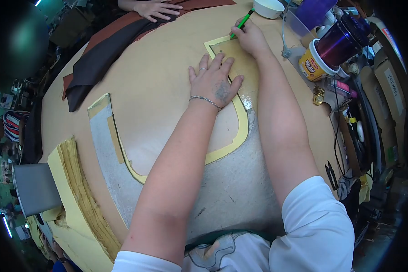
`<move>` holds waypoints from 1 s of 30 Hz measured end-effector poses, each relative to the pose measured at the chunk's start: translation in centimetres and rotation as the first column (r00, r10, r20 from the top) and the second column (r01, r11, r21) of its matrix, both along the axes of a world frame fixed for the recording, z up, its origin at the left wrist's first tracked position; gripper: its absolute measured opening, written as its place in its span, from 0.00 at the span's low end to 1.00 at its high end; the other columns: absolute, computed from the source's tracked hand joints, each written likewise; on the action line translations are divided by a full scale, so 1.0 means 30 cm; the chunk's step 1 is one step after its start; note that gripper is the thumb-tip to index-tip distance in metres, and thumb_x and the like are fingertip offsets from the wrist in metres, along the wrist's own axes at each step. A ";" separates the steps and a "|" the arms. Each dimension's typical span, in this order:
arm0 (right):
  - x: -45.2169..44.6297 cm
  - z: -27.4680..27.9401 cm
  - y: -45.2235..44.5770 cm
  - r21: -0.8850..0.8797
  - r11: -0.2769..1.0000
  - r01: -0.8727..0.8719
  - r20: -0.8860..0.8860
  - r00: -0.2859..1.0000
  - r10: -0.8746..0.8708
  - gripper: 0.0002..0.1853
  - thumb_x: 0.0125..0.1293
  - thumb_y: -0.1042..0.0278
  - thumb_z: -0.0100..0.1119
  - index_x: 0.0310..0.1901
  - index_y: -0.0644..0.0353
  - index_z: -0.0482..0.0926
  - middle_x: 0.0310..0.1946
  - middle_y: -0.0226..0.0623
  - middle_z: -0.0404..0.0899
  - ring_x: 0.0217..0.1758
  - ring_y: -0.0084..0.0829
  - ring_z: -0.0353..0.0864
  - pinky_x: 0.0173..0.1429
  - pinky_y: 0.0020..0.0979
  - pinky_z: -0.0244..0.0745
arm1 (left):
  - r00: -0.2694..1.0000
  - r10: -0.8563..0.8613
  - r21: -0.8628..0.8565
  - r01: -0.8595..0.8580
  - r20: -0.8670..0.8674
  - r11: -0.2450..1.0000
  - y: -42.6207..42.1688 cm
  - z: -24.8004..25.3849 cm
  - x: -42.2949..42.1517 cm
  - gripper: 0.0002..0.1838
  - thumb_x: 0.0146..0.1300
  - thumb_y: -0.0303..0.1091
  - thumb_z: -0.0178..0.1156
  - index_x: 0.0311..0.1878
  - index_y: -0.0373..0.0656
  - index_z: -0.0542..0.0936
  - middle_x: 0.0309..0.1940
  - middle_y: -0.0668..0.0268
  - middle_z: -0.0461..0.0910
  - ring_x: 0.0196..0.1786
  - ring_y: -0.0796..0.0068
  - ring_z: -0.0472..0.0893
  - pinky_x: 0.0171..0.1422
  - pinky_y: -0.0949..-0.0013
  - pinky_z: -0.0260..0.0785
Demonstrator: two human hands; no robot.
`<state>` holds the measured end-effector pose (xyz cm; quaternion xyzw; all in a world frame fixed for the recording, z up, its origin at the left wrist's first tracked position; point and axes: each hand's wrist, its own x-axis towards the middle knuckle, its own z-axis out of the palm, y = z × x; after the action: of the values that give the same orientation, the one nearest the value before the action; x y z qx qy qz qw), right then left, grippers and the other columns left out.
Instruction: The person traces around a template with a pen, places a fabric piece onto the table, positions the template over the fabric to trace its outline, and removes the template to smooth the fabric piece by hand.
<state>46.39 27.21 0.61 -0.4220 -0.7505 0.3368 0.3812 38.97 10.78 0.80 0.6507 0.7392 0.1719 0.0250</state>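
Observation:
My left hand (215, 81) lies flat with spread fingers, pressing across the yellow edging (241, 124) and onto the tan sheet beside it. A green pencil (243, 22) is held in my right hand (251, 40), its lower end at the top of the template's right arm. That template (231, 186) is a large grey U-shaped pattern piece, patched with tan tape, in front of my body. Yellow edging shows along its inner curve and around the upper right end. Part of the template is hidden beneath my forearms.
Dark brown and rust-coloured material (99, 63) lies at upper left, near another person's hand (156, 9). Folded yellow sheets (84, 195) are stacked at lower left. Along the right edge stand a yellow tub (313, 64), a purple tumbler (342, 38), a gold watch (318, 96) and black snips (331, 174).

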 end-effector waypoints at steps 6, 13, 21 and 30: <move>-0.067 -0.003 -0.025 0.057 0.996 -0.063 0.141 0.988 0.054 0.11 0.58 0.63 0.53 0.38 0.62 0.71 0.31 0.42 0.78 0.36 0.37 0.77 0.43 0.34 0.70 | 1.000 -0.006 0.027 0.006 0.022 1.000 -0.007 0.017 0.009 0.34 0.50 0.63 0.49 0.59 0.57 0.64 0.63 0.68 0.58 0.66 0.58 0.53 0.63 0.41 0.43; 0.170 0.036 -0.040 -0.212 0.970 0.116 -0.198 0.967 -0.158 0.08 0.61 0.68 0.52 0.35 0.63 0.69 0.31 0.39 0.78 0.31 0.23 0.76 0.37 0.22 0.71 | 1.000 0.000 -0.068 0.000 -0.005 0.998 -0.007 0.037 0.013 0.40 0.46 0.67 0.50 0.61 0.55 0.62 0.64 0.69 0.54 0.67 0.59 0.50 0.65 0.43 0.40; 0.359 -0.021 -0.245 -0.263 0.965 0.012 -0.377 0.919 -0.115 0.10 0.61 0.68 0.53 0.37 0.66 0.68 0.30 0.36 0.76 0.30 0.21 0.75 0.34 0.21 0.72 | 0.997 0.006 -0.095 -0.013 -0.080 0.995 -0.008 0.042 0.026 0.42 0.43 0.69 0.52 0.61 0.57 0.62 0.64 0.69 0.55 0.67 0.61 0.50 0.64 0.44 0.42; 0.708 0.015 -0.727 -0.441 0.894 0.085 -0.486 0.815 -0.317 0.06 0.61 0.72 0.51 0.37 0.63 0.66 0.33 0.38 0.75 0.36 0.23 0.75 0.40 0.22 0.70 | 0.992 0.016 -0.051 -0.023 -0.121 0.998 -0.016 0.039 0.041 0.41 0.47 0.67 0.51 0.63 0.57 0.58 0.65 0.64 0.53 0.67 0.60 0.50 0.63 0.41 0.44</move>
<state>67.63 5.40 1.05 -0.4556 -0.4756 0.5452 0.5186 40.19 10.30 1.95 0.6518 0.7499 0.1131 -0.0045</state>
